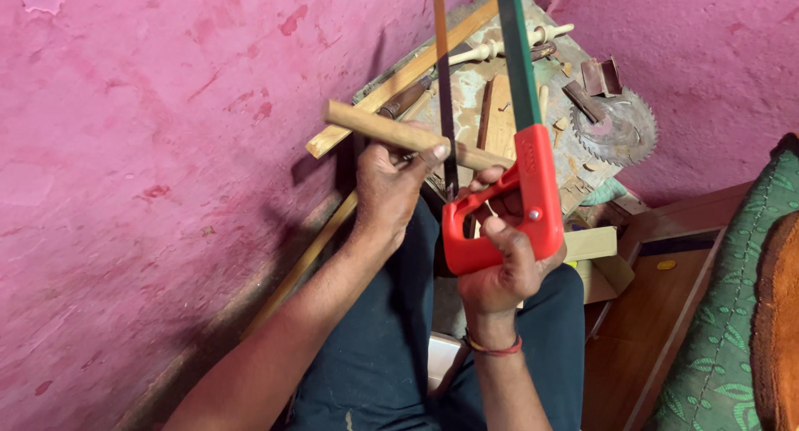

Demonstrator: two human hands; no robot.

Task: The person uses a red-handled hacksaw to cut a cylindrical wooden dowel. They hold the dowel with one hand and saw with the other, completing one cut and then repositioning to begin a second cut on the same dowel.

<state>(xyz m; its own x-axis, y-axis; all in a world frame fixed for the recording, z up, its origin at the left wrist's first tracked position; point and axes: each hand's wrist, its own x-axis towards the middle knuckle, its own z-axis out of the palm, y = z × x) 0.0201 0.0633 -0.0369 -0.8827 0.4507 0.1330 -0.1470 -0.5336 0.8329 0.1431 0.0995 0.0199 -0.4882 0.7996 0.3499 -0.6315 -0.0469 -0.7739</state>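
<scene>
Round pale wooden dowel [408, 136] clenched in left hand [389, 185], held over the lap; red-handled hacksaw with green frame [520, 161] — gripped by right hand [499, 269] — blade against dowel, rusty circular saw blade [620, 130] beyond

Worn bench [466, 90] w/ saw disc [620, 130], turned spindle [499, 47], wood strips [399, 80]

Pale cardboard box [593, 246], open flap, right of the knees, no labels
</scene>
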